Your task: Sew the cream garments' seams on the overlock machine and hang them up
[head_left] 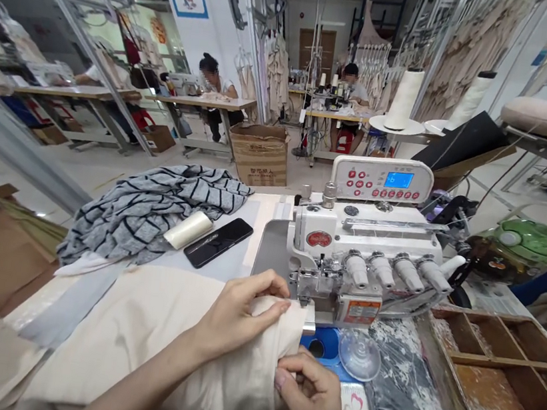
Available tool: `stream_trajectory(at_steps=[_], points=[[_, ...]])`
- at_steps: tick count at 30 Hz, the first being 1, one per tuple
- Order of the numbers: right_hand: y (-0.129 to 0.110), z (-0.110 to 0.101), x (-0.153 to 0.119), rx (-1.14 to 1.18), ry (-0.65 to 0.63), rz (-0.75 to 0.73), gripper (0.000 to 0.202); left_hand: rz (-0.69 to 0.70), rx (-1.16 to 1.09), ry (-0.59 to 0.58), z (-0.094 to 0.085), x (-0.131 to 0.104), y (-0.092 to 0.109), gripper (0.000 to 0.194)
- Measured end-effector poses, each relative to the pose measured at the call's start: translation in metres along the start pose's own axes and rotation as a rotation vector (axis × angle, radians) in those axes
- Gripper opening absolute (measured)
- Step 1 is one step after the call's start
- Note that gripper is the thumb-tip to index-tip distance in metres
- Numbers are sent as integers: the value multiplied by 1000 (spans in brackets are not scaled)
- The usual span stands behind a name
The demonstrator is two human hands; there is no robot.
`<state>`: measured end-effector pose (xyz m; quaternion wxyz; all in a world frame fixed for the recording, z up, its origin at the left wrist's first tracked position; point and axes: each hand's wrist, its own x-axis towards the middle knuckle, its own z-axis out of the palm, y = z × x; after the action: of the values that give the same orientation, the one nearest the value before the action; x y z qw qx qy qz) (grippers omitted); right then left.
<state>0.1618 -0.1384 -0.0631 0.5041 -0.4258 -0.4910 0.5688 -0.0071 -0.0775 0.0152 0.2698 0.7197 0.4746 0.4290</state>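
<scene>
Cream fabric [145, 336] is bunched on the table right up against the overlock machine [362, 257]. Left hand [233, 317] pinches a fold on top, right hand [313, 395] grips the edge below. Phone [218, 241] and striped knit [152, 209] lie behind.

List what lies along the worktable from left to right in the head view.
Striped grey fabric → cream thread roll → black phone → left hand on cream cloth → right hand → white sewing machine → wooden tray.
</scene>
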Motion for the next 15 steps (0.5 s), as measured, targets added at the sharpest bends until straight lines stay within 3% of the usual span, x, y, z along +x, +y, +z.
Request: stream_trajectory(at_steps=[6,11,15], points=[[-11,-1,-15,33,215,61,31,-53,24,34,2,1,7,7],[-4,3,-15,215,27,174,44,-16,79,67,4,1,11,9],[17,2,-14,99,-51,5,46,41,103,79,6,-1,11,9]])
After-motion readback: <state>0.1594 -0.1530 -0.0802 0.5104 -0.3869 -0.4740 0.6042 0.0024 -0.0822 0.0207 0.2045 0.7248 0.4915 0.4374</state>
